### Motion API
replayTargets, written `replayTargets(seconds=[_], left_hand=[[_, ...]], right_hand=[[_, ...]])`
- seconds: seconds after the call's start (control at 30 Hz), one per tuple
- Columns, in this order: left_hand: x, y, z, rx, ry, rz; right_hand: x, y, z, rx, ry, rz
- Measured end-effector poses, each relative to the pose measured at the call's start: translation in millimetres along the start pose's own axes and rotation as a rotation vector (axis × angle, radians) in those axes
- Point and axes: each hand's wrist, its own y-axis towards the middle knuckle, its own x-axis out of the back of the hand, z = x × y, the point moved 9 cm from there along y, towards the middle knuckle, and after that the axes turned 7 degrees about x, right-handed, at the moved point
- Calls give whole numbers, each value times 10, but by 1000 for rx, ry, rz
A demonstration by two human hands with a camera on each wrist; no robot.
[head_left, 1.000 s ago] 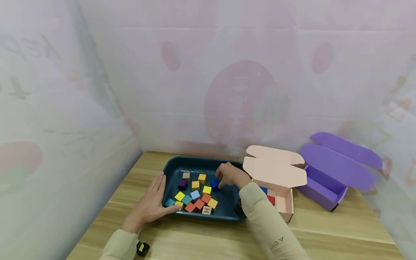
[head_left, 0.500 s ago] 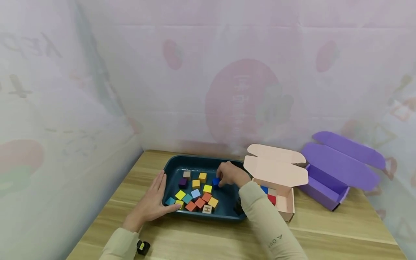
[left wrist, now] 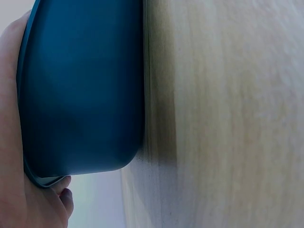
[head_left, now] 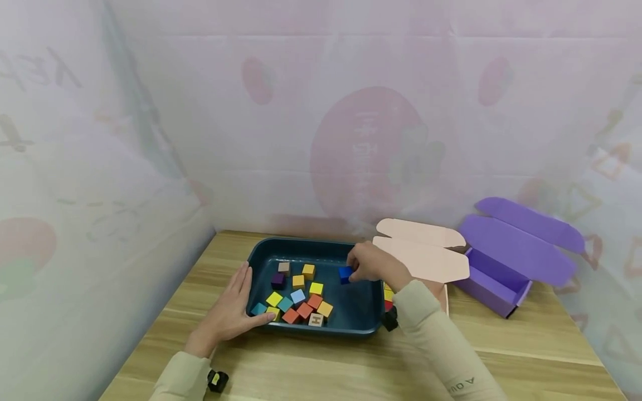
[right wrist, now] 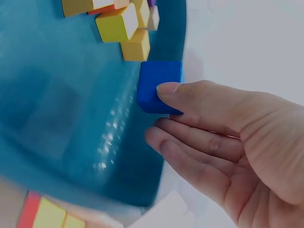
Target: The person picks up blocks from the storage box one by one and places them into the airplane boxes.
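Note:
A blue cube [right wrist: 156, 80] is pinched by my right hand [head_left: 371, 263] between thumb and fingers, over the right part of the dark teal tray [head_left: 351, 328]. My left hand [head_left: 228, 312] rests on the tray's left end, its fingers straight along the rim and its thumb reaching over the front left corner. Within the tray, several cubes lie on the left and middle, among them a purple cube [head_left: 278, 280], a light blue cube [head_left: 297, 296] and a wooden cube marked H [head_left: 316, 319]. The left wrist view shows the tray's outer wall [left wrist: 85, 90] beneath the left hand.
An open pale pink box [head_left: 426, 259], holding several cubes, stands right of the tray, partly hidden by the right arm. Beyond it is an open purple box [head_left: 491, 292]. Printed cloth [head_left: 281, 139] closes off the back and sides of the wooden table [head_left: 301, 370].
My right hand has lifted the blue cube and carried it a little to the right, away from the other cubes. The left hand stays on the tray.

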Motion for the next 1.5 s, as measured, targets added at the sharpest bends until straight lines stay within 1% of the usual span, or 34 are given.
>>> replayTargets(seconds=[0.2, 0.4, 0.53, 0.67, 0.77, 0.9, 1.03, 1.2, 1.3, 1.5], left_hand=[[16, -23, 65, 6, 11, -11], [45, -31, 92, 13, 16, -12], [45, -24, 83, 15, 18, -6], [36, -15, 76, 13, 17, -4], [34, -7, 79, 11, 17, -6], [40, -1, 94, 11, 20, -7], [43, -6, 107, 12, 26, -4], [40, -15, 110, 18, 33, -5], [29, -18, 114, 21, 32, 0], [38, -3, 115, 22, 30, 0]], right_hand=[[173, -312, -68, -5, 42, -25], [323, -597, -226, -12, 133, -63], [380, -798, -345, -16, 157, -84], [384, -1003, -473, -56, 173, -96], [359, -1146, -562, -96, 189, -111], [291, -1304, -638, -110, 204, -132], [174, -1414, -700, -121, 219, -148], [19, -1501, -791, -150, 235, -164], [-52, -1542, -833, -153, 238, -161], [-102, -1561, -885, -132, 275, -158]])
